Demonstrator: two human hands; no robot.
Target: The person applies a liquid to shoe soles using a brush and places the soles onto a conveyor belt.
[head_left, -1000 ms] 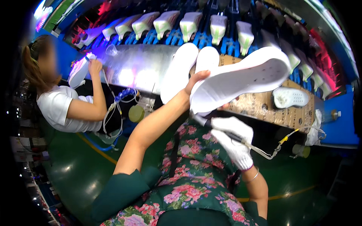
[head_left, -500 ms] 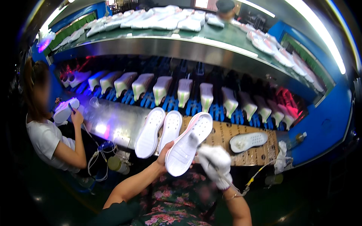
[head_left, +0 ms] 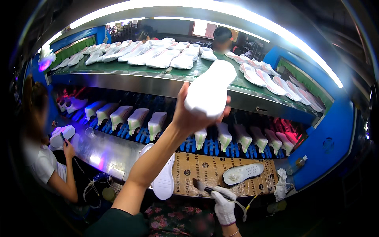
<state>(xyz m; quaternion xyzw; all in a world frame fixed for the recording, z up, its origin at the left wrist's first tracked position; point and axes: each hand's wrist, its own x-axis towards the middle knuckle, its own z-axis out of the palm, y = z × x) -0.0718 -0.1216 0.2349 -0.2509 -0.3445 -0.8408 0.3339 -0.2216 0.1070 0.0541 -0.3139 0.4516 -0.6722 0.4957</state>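
Observation:
A white shoe sole [head_left: 211,89] is raised in front of the upper shelf, with my left hand [head_left: 184,112] closed around its lower end. Glare washes out its surface detail. My gloved right hand [head_left: 223,206] grips a dark-handled brush [head_left: 202,185] low over the cardboard's near edge, bristles pointing left. Beyond the brush, a white sole with small holes [head_left: 244,173] lies on the cardboard [head_left: 190,168], a pale lump at its left end. Another white sole [head_left: 164,183] rests at the bench edge, partly hidden by my left forearm. A pale tube or cord runs from beside my right hand.
Many white soles [head_left: 136,53] lie on the green upper shelf [head_left: 173,73]. Below it, a row of pale shoe uppers [head_left: 138,118] stands on blue holders. At left a co-worker [head_left: 53,170] works on a sole. A bottle [head_left: 298,164] and white cloth [head_left: 281,185] are at right.
My left hand has lifted the sole up and away from me, from above the bench to the shelf. My right hand with the brush has dropped away from it. The view has tilted up.

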